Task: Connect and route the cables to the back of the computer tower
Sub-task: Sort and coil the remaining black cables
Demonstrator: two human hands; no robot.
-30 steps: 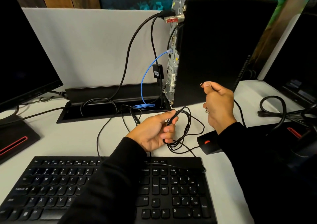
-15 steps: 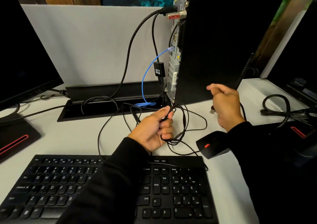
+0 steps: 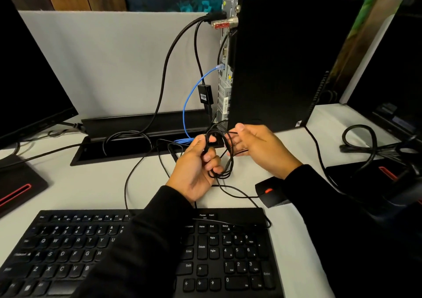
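The black computer tower (image 3: 285,58) stands upright at the back of the desk, its metal rear panel (image 3: 225,80) facing left. A blue network cable (image 3: 187,96), two thick black cables (image 3: 170,55) and a hanging black adapter (image 3: 205,94) are plugged into that panel. In front of the tower's base, my left hand (image 3: 194,169) grips a loose coil of thin black cable (image 3: 225,160). My right hand (image 3: 258,147) is close beside it on the right and pinches a strand of the same coil between thumb and fingers. The cable trails down to the black mouse (image 3: 269,191).
A black keyboard (image 3: 68,252) lies along the near edge. An open cable trough (image 3: 127,148) runs along the grey partition. A monitor (image 3: 27,69) and its base (image 3: 13,183) stand at the left. At the right are a second screen (image 3: 392,69) and looped black cables (image 3: 360,142).
My right hand has moved left and down from beside the tower to the coil. My left hand has lifted the coil slightly and bunched it tighter.
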